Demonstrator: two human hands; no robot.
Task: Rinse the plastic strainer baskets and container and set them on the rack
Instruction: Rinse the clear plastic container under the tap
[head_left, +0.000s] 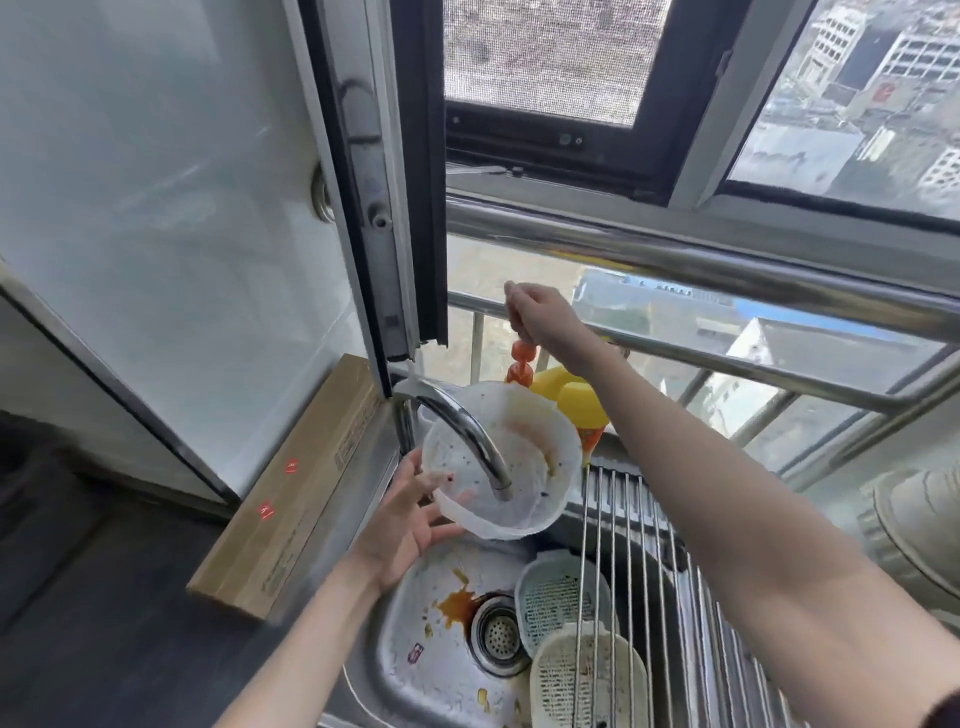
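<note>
My left hand (410, 514) holds a translucent white plastic container (524, 452) by its near rim, tilted under the chrome faucet spout (467, 436); its inside is smeared with orange residue. My right hand (540, 317) is raised behind the faucet and pinches something small from which an orange-red object (521, 361) hangs. Two perforated strainer baskets lie in the sink: a pale green one (550, 597) and a cream one (571, 680), both partly under the wire rack (639, 545). No water stream is visible.
The steel sink (415, 613) has brown sauce stains near the drain (496, 636). A yellow bottle (576, 400) stands behind the container. A wooden board (291, 499) leans at the left edge. Metal railings (727, 270) and a window frame are close ahead.
</note>
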